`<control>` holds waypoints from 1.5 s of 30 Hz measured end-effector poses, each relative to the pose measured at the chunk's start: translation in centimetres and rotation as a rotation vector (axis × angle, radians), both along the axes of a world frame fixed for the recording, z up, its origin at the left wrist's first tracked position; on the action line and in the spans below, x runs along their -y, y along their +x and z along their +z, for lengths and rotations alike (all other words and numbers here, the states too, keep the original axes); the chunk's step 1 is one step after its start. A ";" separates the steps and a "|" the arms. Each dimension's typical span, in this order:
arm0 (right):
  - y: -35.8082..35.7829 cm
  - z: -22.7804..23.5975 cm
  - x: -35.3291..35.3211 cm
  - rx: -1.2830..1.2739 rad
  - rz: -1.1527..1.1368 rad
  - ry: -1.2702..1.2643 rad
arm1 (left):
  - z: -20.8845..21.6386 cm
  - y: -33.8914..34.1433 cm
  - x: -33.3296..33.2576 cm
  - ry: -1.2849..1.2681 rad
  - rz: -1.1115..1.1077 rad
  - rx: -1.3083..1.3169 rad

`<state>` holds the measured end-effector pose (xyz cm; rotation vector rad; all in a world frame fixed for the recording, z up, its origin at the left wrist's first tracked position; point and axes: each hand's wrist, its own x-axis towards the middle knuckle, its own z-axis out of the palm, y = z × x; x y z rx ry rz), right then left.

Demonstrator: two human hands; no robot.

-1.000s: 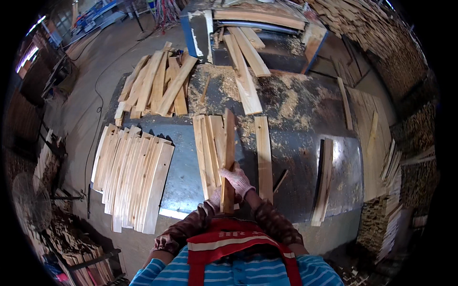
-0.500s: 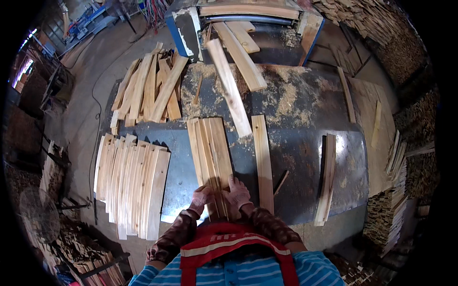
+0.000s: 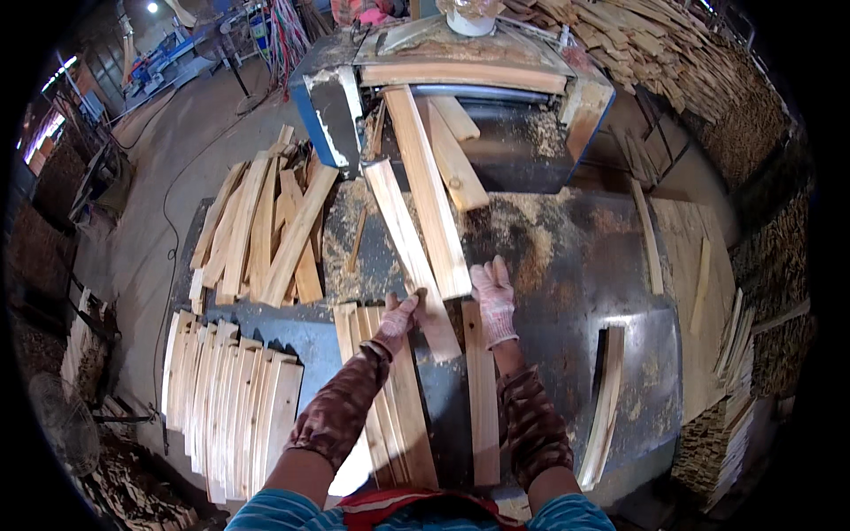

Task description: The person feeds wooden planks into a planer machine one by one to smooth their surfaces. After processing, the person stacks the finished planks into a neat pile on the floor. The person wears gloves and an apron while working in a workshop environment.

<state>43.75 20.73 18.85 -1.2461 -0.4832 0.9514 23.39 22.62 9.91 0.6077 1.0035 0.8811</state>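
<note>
My left hand (image 3: 396,324), in a pale pinkish work glove, closes on the left edge of a slanting wooden board (image 3: 400,232), close to its near end. To the right, my gloved right hand (image 3: 494,299) reaches forward with fingers stretched out. It is beside the near end of a second long board (image 3: 428,195); whether it touches that board I cannot tell. This second board runs from the machine's opening toward me. Between my forearms lie a side-by-side bundle of boards (image 3: 390,407) and a single board (image 3: 481,398).
Ahead stands a machine with blue sides (image 3: 591,133) and a roller. Boards are heaped loosely at far left (image 3: 257,226) and lined up at near left (image 3: 232,407). A curved strip (image 3: 605,407) lies right on the dark metal table (image 3: 549,372). Sawdust (image 3: 531,257) covers its far part.
Both hands have left the bundle and moved forward, the left to the slanting board, the right beyond it. A long board now extends farther out from the machine. The view has tilted up.
</note>
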 end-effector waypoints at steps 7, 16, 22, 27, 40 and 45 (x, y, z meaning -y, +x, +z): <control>-0.3 -2.6 -1.1 0.270 0.473 -0.141 | -0.4 3.3 -0.3 0.025 0.071 -0.115; -3.6 -5.6 20.4 0.341 0.526 -0.404 | 6.3 -6.1 8.8 0.004 -0.051 -0.143; -5.8 -5.8 29.5 0.826 0.775 -0.799 | 9.3 -8.1 12.8 -0.008 -0.142 -0.191; -6.8 -2.9 29.6 0.760 0.632 -0.694 | 10.1 -9.9 14.3 -0.027 -0.219 -0.335; -7.5 -6.6 32.4 1.218 0.567 -0.701 | 21.4 -15.1 -2.6 0.508 0.099 -0.422; -9.7 -6.5 29.5 1.253 0.512 -0.661 | 10.5 -5.8 -0.1 0.372 -0.293 -0.333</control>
